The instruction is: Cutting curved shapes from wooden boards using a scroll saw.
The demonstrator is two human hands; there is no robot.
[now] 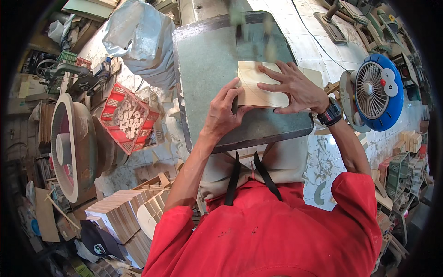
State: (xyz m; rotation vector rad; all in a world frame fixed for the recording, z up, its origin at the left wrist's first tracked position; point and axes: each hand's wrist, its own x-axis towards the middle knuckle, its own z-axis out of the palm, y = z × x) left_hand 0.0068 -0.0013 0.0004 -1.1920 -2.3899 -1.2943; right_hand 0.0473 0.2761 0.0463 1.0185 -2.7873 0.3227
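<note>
A pale wooden board [250,94] with a curved line marked on it lies flat on the metal table of a machine [204,69], likely a band saw. My right hand [292,86] presses on the board's right part with fingers spread. My left hand [226,107] is at its left edge, thumb and fingers against the board. Another pale wood piece [311,77] sticks out beyond my right hand. Just past the board's far edge, blurred machine parts [238,20] hang over the table; a blade cannot be made out.
Left of the table are a large plastic sack [138,41], a red plastic basket [148,116] of small wooden pieces and a big wheel-shaped machine part [74,149]. Stacked wooden blocks [114,211] and a dark cap [98,239] are at lower left. A blue fan [394,100] stands at right.
</note>
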